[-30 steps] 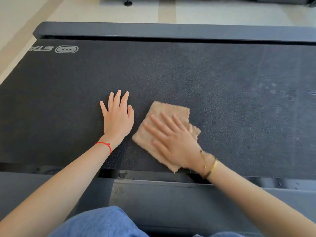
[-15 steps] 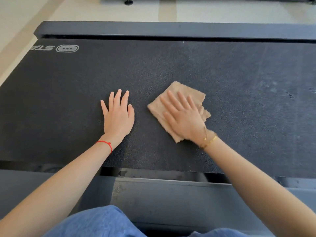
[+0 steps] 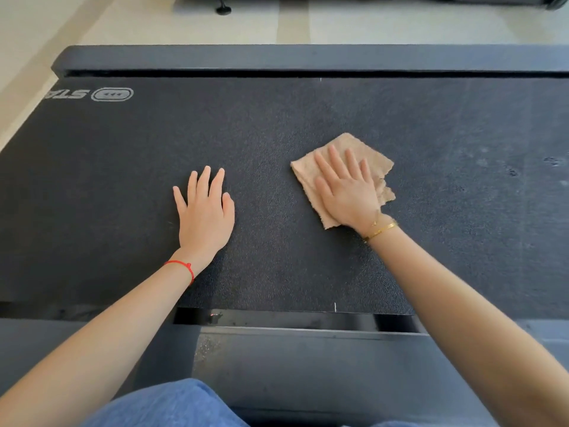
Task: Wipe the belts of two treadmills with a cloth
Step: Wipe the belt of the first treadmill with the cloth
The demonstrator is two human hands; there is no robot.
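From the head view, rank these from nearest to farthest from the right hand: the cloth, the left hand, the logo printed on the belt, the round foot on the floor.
Measured from the right hand:
1. Cloth: directly under the palm, touching it.
2. Left hand: flat on the belt, to its left.
3. Logo: far-left corner of the belt.
4. Round foot: on the floor beyond the treadmill's far rail.

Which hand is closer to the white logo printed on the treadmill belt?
Left. The left hand lies flat on the belt below and right of the logo. The right hand, pressing the cloth, is farther away to the right.
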